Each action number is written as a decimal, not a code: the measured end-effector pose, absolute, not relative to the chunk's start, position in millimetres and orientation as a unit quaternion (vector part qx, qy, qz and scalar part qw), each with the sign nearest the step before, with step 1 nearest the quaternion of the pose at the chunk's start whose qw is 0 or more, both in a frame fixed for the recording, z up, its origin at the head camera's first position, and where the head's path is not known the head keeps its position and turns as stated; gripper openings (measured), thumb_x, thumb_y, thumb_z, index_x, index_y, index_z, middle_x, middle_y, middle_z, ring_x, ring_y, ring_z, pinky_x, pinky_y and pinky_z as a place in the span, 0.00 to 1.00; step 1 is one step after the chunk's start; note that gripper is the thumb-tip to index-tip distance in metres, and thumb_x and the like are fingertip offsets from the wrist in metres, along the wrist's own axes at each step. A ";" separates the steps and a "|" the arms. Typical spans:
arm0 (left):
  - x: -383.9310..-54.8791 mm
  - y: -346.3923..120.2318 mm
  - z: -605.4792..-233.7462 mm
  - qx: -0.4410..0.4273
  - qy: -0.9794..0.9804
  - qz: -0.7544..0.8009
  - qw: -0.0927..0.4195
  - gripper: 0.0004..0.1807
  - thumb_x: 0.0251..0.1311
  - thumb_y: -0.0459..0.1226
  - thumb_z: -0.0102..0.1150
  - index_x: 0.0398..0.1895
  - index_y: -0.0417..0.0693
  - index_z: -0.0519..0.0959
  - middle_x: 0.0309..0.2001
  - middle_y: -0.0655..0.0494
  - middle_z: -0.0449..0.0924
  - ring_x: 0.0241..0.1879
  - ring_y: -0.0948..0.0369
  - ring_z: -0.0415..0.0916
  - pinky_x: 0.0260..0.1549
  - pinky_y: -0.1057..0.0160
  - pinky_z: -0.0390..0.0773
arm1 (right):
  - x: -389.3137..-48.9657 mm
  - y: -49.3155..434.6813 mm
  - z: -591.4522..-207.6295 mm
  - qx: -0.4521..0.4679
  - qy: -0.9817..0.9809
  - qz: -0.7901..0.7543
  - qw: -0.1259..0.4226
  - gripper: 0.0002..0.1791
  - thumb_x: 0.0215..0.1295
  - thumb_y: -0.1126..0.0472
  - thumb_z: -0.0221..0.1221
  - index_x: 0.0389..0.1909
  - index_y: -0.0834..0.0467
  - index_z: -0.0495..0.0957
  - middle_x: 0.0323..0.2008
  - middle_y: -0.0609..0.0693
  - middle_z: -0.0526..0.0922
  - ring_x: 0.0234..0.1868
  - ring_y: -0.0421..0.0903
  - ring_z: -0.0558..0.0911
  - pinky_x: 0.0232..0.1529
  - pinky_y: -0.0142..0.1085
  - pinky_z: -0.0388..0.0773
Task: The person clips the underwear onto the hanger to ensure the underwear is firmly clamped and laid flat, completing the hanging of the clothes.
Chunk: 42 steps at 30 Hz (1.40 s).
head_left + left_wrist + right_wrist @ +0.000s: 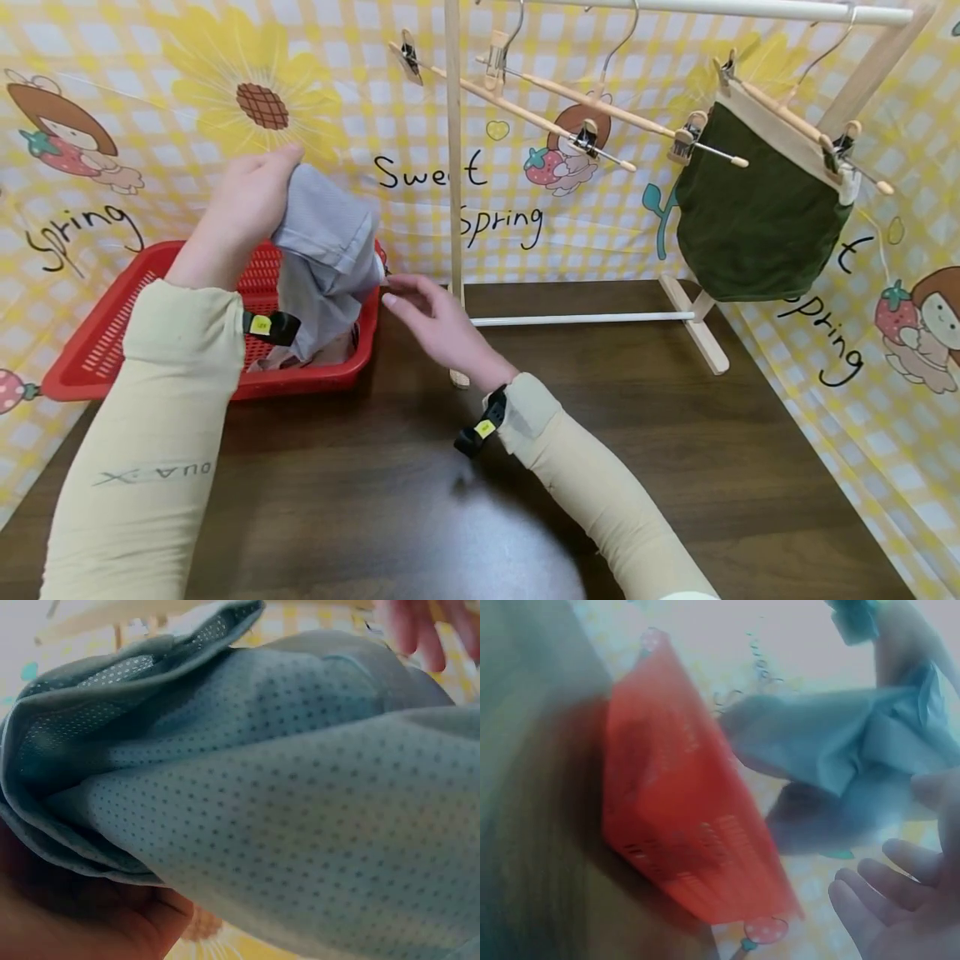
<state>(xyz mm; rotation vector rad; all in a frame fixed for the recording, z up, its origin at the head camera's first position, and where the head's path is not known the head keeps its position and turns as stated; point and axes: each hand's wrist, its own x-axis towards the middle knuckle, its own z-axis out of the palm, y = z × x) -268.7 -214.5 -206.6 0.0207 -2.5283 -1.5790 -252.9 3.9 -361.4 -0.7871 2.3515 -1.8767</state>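
My left hand (255, 196) grips a light grey garment (326, 221) by its upper edge and holds it over the red basket (300, 383). The left wrist view shows the thin dotted fabric (300, 787) and a folded opening beside my left hand (97, 915). At the garment's right side, my right hand (435, 321) reaches in with fingers extended. Its fingers (870, 900) appear spread in the right wrist view; whether a fingertip touches the cloth I cannot tell. Beneath the grey garment, more pale cloth (337, 350) lies in the basket.
A rack with a white top rail (750, 10) and a wooden post (454, 192) stands to the right. Clip hangers (540, 121) hang from it. Dark green briefs (757, 208) are clipped to the right-hand one. Patterned cloth (420, 225) backs the dark wooden table (360, 500).
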 end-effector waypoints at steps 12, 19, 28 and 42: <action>-237.2 -169.7 -208.1 -0.097 -0.817 -0.557 0.108 0.30 0.79 0.53 0.42 0.18 0.47 0.70 0.19 0.59 0.70 0.28 0.61 0.73 0.31 0.65 0.70 | -255.0 28.8 -357.3 -0.258 0.735 -0.627 0.021 0.19 0.76 0.59 0.58 0.62 0.63 0.78 0.55 0.52 0.81 0.53 0.41 0.80 0.53 0.32 0.76; -226.8 -159.7 -221.7 -0.124 -0.800 -0.578 0.102 0.29 0.77 0.53 0.47 0.19 0.44 0.70 0.20 0.55 0.70 0.26 0.58 0.74 0.26 0.63 0.72 | -251.3 47.9 -354.4 -0.254 0.701 -0.665 -0.041 0.13 0.77 0.63 0.54 0.51 0.68 0.81 0.40 0.55 0.83 0.41 0.48 0.81 0.42 0.37 0.79; -218.6 -157.2 -247.2 -0.131 -0.827 -0.541 0.080 0.29 0.75 0.56 0.51 0.24 0.41 0.72 0.21 0.52 0.66 0.27 0.55 0.71 0.26 0.61 0.72 | -245.6 82.5 -338.8 -0.233 0.705 -0.666 -0.064 0.12 0.75 0.60 0.59 0.50 0.65 0.81 0.37 0.55 0.83 0.38 0.46 0.80 0.38 0.39 0.78; -216.7 -141.3 -294.5 -0.163 -0.875 -0.456 0.013 0.28 0.73 0.60 0.50 0.35 0.44 0.82 0.30 0.50 0.75 0.38 0.55 0.73 0.37 0.58 0.71 | -237.6 115.5 -319.7 -0.249 0.729 -0.633 -0.077 0.11 0.74 0.59 0.61 0.49 0.63 0.82 0.32 0.54 0.80 0.31 0.48 0.77 0.30 0.37 0.76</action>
